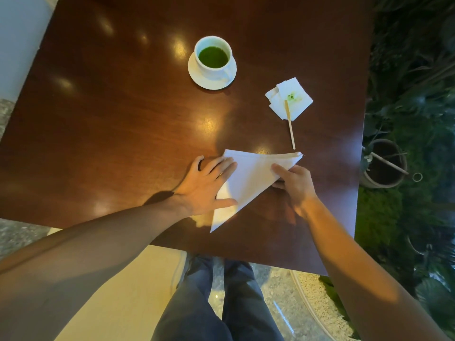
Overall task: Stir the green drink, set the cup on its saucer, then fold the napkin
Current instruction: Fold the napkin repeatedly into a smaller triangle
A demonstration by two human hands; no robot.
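A white cup (213, 54) of green drink stands on its white saucer (197, 75) at the far middle of the table. A white cloth napkin (251, 178) lies near the front edge, folded into a triangle. My left hand (209, 185) lies flat on the napkin's left side with fingers spread. My right hand (294, 183) pinches the napkin's right edge, with the index finger on top and the thumb under the cloth. A wooden stir stick (290, 124) lies with its far end on a stained paper tissue (290, 98).
The dark wooden table (110, 119) has its front edge close to my legs. Off the right edge stand a plant pot (384, 163) and green foliage. A pale wall is at the far left.
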